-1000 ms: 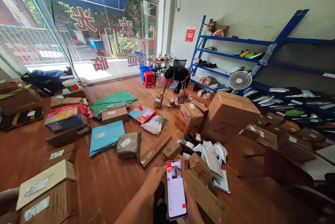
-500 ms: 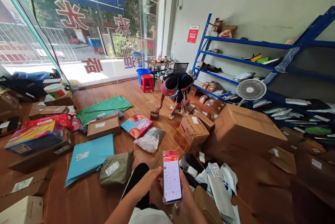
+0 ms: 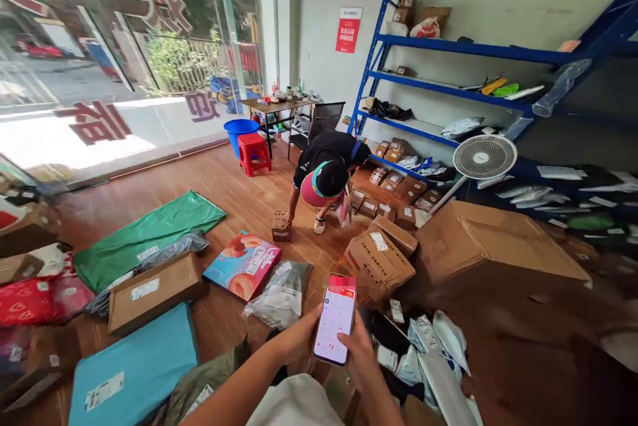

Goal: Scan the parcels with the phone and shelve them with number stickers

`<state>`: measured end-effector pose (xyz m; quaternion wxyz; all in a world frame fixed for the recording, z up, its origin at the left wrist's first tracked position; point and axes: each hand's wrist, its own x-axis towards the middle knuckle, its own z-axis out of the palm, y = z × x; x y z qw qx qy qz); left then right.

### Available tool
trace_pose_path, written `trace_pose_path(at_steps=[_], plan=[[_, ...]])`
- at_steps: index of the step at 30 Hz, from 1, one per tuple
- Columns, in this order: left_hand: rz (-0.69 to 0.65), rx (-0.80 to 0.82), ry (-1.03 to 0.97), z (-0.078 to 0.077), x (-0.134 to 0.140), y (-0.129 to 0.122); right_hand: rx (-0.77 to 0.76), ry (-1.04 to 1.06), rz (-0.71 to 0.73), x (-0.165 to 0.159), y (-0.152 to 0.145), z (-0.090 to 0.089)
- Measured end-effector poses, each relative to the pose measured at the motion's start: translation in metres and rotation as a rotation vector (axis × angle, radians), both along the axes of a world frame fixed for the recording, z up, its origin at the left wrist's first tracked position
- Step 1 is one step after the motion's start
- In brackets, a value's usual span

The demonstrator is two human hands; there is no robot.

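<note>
A smartphone (image 3: 329, 327) with a lit white and red screen is held upright in front of me. My left hand (image 3: 302, 338) wraps around its left edge, closed on it. On the other side, my right hand (image 3: 359, 346) grips the right edge, with the thumb over the lower part of the screen. Part of the top of the phone is blurred out. Just beyond lie a clear plastic bag parcel (image 3: 280, 294) and a pink and blue box (image 3: 242, 264). White mailer bags (image 3: 433, 353) are heaped to the right of my right hand.
A bent-over person (image 3: 326, 167) touches a small carton (image 3: 282, 226) on the floor. Large cartons (image 3: 498, 243), a fan (image 3: 485, 157) and blue shelving (image 3: 478, 48) stand right. Blue (image 3: 134, 363) and green (image 3: 149, 240) parcels lie left. A red stool (image 3: 254, 153) stands by a table (image 3: 279, 107).
My view has turned right and moved closer to the bent-over person. My right thumb has come onto the phone's screen. The person still has a hand on the small carton.
</note>
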<state>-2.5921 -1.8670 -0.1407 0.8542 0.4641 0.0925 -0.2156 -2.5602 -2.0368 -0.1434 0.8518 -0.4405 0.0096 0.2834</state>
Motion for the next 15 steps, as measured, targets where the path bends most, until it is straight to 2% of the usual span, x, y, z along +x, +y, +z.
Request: trace_pose_path(at_steps=[4, 6, 8, 11, 15], plan=[[-0.089, -0.122, 0.06, 0.021, 0.078, 0.106, 0.002, -0.047, -0.036, 0.076, 0.124, 0.023], [-0.129, -0.132, 0.067, 0.031, 0.102, 0.158, 0.015, -0.08, -0.006, 0.106, 0.173, 0.03], [-0.112, -0.148, 0.053, 0.037, 0.118, 0.2, 0.025, -0.103, 0.029, 0.129, 0.213, 0.035], [-0.049, -0.188, 0.041, 0.037, 0.136, 0.243, -0.002, -0.096, 0.053, 0.157, 0.259, 0.04], [0.04, -0.206, 0.063, 0.029, 0.164, 0.275, -0.066, -0.085, 0.051, 0.198, 0.306, 0.037]])
